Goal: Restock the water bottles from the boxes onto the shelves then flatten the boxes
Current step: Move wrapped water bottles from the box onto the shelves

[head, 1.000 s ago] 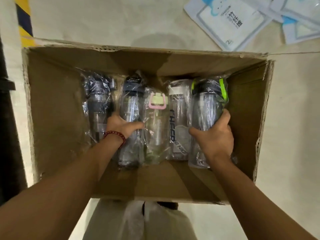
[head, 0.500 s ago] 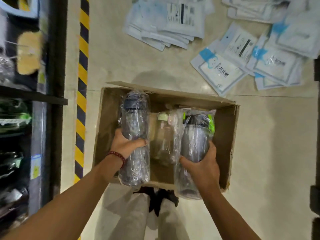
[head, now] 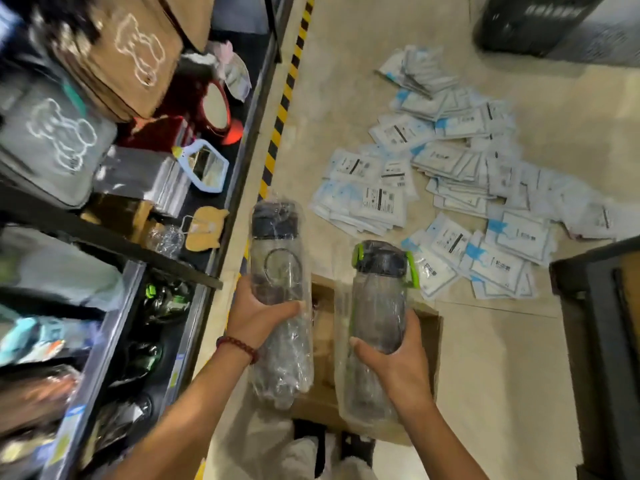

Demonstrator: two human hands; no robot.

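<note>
- Plastic-wrapped and clear, the dark-capped bottle (head: 277, 268) sits in the left hand (head: 258, 315), fingers curled round its middle
- Right hand (head: 393, 356) wraps the green-handled bottle (head: 379, 306) the same way
- Both bottles held up above the cardboard box (head: 431, 327) on the floor
- Shelves (head: 166, 299) just left, white packets (head: 446, 188) scattered beyond

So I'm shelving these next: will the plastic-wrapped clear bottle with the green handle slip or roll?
The clear green-handled bottle looks empty, so probably light. Its loose plastic wrap may slide in the right hand. Being round, it would likely roll if laid down.
</note>
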